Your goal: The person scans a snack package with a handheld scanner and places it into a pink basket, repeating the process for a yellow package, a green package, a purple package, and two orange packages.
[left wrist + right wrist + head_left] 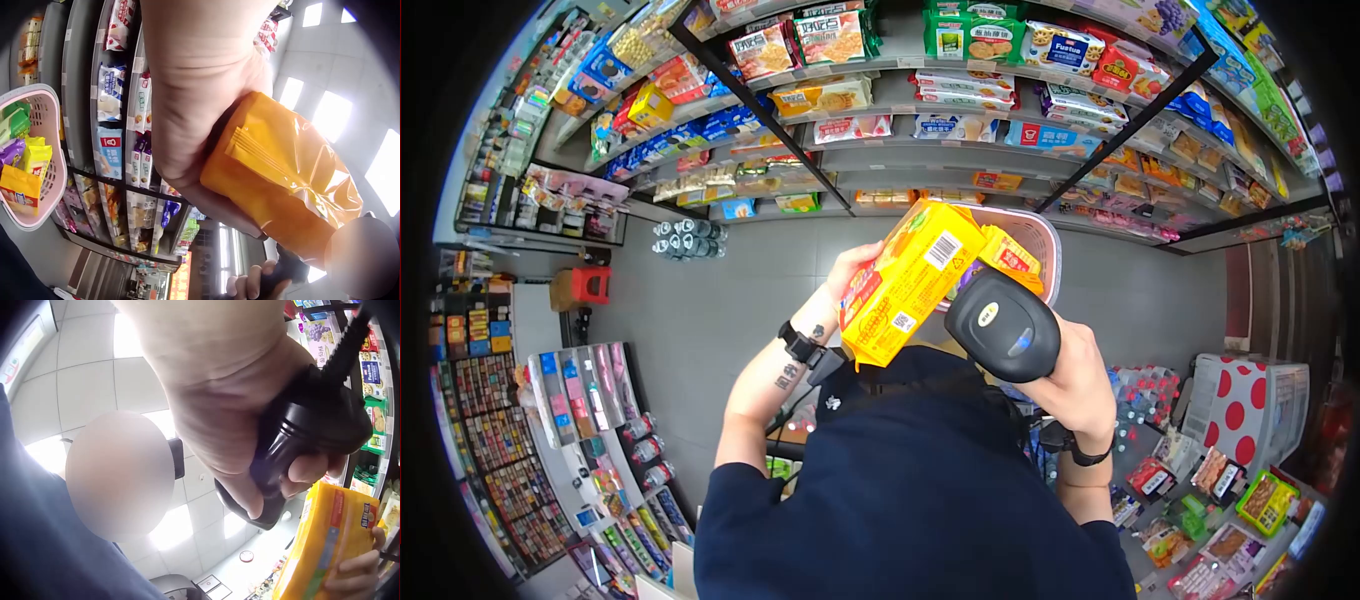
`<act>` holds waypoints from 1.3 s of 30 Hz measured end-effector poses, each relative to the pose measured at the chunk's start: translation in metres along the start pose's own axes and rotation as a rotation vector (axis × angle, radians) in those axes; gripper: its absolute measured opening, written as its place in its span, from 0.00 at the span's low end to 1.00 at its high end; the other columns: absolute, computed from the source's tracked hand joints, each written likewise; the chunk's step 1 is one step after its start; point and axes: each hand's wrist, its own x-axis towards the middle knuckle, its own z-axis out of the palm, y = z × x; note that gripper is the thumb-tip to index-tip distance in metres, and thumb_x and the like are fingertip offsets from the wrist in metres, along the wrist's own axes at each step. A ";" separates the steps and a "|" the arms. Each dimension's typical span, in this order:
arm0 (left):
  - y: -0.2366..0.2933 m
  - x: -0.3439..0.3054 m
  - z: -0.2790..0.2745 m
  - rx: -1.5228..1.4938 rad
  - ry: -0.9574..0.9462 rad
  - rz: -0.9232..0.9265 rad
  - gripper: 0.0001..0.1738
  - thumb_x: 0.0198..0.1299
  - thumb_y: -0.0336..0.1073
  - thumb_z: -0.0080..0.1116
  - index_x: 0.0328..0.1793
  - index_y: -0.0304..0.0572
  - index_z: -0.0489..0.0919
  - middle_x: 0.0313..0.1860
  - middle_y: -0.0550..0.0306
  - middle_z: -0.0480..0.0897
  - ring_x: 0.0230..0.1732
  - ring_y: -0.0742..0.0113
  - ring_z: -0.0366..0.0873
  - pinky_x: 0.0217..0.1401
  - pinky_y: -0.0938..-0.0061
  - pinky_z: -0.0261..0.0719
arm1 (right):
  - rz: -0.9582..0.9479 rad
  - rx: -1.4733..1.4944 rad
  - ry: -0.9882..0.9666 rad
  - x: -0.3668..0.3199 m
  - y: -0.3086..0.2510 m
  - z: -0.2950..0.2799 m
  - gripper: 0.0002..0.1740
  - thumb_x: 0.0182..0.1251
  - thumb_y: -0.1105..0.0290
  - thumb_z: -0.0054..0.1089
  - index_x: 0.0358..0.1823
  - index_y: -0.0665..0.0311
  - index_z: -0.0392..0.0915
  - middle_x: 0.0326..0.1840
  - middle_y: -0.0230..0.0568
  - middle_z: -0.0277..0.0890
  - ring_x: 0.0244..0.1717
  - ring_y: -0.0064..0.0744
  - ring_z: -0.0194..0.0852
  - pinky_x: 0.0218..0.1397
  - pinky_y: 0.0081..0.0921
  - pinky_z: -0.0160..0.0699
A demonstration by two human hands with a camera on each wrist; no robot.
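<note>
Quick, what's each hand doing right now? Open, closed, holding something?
Left hand: closed around a yellow packet.
Right hand: closed around a black scanner.

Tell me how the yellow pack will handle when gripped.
The yellow pack is probably fairly stiff: it shows a flat, boxy shape though the left hand grips only one edge. Its glossy film, shiny in the left wrist view, may be slippery. It is likely light, since one hand holds it up.

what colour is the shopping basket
The basket is pink, clearest in the left wrist view.
</note>
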 end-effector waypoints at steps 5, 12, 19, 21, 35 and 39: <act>0.006 -0.005 -0.015 -0.054 -0.005 -0.036 0.36 0.71 0.47 0.59 0.81 0.38 0.67 0.74 0.39 0.77 0.72 0.45 0.77 0.76 0.49 0.72 | 0.085 0.074 0.024 0.005 -0.004 0.014 0.30 0.52 0.75 0.73 0.59 0.71 0.77 0.43 0.54 0.86 0.46 0.59 0.87 0.51 0.38 0.83; 0.013 -0.022 -0.035 -0.140 0.027 -0.063 0.35 0.71 0.45 0.60 0.80 0.35 0.69 0.72 0.39 0.79 0.70 0.47 0.80 0.74 0.50 0.76 | 0.137 0.097 0.030 0.014 -0.003 0.025 0.17 0.58 0.76 0.68 0.50 0.72 0.82 0.38 0.47 0.88 0.40 0.38 0.90 0.48 0.31 0.84; 0.017 -0.036 -0.023 -0.131 0.035 -0.045 0.30 0.73 0.41 0.60 0.75 0.30 0.72 0.67 0.38 0.82 0.65 0.51 0.84 0.69 0.58 0.81 | 0.238 0.099 -0.002 0.020 -0.007 0.035 0.15 0.60 0.75 0.68 0.48 0.73 0.84 0.39 0.47 0.89 0.40 0.34 0.89 0.49 0.30 0.83; 0.019 -0.038 -0.019 -0.134 0.007 -0.066 0.31 0.73 0.41 0.61 0.75 0.30 0.71 0.67 0.38 0.82 0.64 0.52 0.84 0.68 0.59 0.82 | 0.273 0.118 0.003 0.022 -0.008 0.038 0.14 0.60 0.75 0.69 0.47 0.72 0.84 0.40 0.46 0.89 0.41 0.33 0.89 0.49 0.30 0.83; 0.039 -0.037 -0.026 -0.203 0.075 -0.149 0.33 0.71 0.43 0.63 0.76 0.31 0.71 0.67 0.38 0.82 0.64 0.49 0.85 0.68 0.55 0.82 | 0.201 0.126 0.033 0.027 -0.003 0.045 0.20 0.60 0.75 0.69 0.54 0.73 0.82 0.41 0.46 0.90 0.42 0.35 0.91 0.50 0.29 0.84; 0.043 -0.033 -0.030 -0.203 0.097 -0.161 0.33 0.71 0.42 0.63 0.76 0.31 0.72 0.67 0.38 0.82 0.64 0.49 0.84 0.68 0.55 0.82 | 0.257 0.111 0.028 0.028 -0.001 0.043 0.20 0.59 0.74 0.70 0.53 0.72 0.82 0.40 0.48 0.90 0.40 0.37 0.91 0.48 0.29 0.83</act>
